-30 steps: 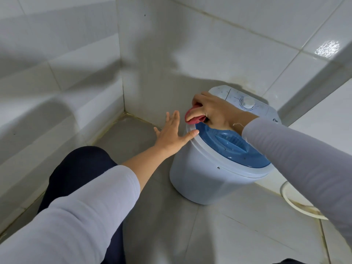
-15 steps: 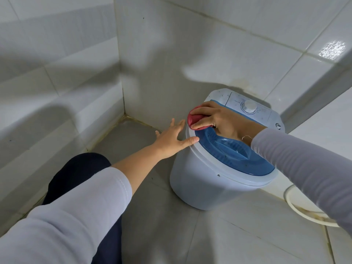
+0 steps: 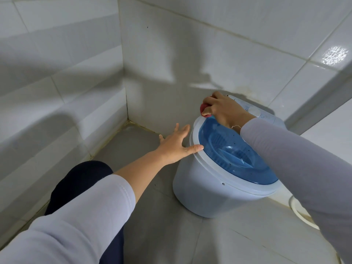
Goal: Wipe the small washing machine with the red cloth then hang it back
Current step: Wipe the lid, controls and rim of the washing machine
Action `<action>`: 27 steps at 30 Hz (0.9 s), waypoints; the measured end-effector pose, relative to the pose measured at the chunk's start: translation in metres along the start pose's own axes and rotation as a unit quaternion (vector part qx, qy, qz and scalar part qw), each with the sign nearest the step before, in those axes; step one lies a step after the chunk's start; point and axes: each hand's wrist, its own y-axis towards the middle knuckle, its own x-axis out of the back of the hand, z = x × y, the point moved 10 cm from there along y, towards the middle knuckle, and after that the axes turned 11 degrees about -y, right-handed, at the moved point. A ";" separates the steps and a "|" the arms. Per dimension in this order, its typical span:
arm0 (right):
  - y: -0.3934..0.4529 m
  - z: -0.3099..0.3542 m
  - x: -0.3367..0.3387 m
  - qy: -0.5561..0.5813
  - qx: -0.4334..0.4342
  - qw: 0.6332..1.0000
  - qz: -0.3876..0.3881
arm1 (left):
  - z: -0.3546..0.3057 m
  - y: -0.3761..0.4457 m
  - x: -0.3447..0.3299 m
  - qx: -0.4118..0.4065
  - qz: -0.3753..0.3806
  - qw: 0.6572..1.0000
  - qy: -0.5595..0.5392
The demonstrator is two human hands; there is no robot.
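Note:
The small washing machine is a pale round tub with a blue lid, standing on the floor against the tiled wall. My right hand is closed over the red cloth at the far left edge of the machine's top, near the control panel. Only a small bit of the cloth shows past my fingers. My left hand is spread flat against the machine's left side, thumb lying on the white rim, fingers apart.
Tiled walls meet in a corner to the left of the machine. A white hose curls on the floor at the right. My knee in dark trousers is at the lower left.
My right hand with the red cloth has slid from the lid's near-left rim up toward the back edge by the control panel. My left hand stays braced on the side.

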 end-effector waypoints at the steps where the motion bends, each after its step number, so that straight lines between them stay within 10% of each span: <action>1: 0.003 -0.004 0.001 -0.006 -0.008 1.000 0.007 | 0.001 0.001 0.001 0.004 0.003 1.000 0.000; 7: 0.003 -0.064 0.028 0.055 -0.110 0.992 -0.030 | 0.008 0.018 0.011 0.026 0.019 0.999 -0.009; 27: -0.015 -0.026 -0.032 0.185 -0.053 0.981 0.016 | -0.037 0.066 0.015 -0.019 0.060 0.995 0.083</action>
